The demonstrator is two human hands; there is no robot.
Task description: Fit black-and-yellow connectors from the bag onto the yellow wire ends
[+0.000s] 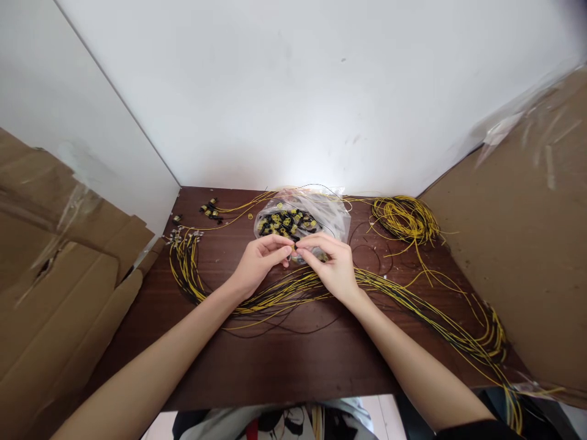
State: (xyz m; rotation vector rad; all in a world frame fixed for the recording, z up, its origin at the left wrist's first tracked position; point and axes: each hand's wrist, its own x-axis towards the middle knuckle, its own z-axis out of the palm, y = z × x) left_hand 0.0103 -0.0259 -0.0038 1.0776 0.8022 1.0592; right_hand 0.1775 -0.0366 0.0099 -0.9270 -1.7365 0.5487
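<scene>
Above the middle of the table, the fingertips of both hands meet in a pinch. Between them shows a small black-and-yellow connector (pixel 294 246), mostly covered by the fingers. My left hand (pixel 261 263) grips it from the left, and my right hand (pixel 334 264) from the right, thumb and forefinger closed. Just behind the hands lies a clear plastic bag (pixel 337 217) with several black-and-yellow connectors (pixel 287 221) in its mouth. A long bundle of yellow and black wires (pixel 270 296) runs across the table beneath both hands.
A coil of yellow and black wire (pixel 406 220) lies at the back right. At the back left are several loose connectors (pixel 211 209) with wires. Cardboard sheets stand at the left (pixel 68 275) and right (pixel 518 244). A white wall (pixel 293 91) closes off the back of the brown table (pixel 284 366).
</scene>
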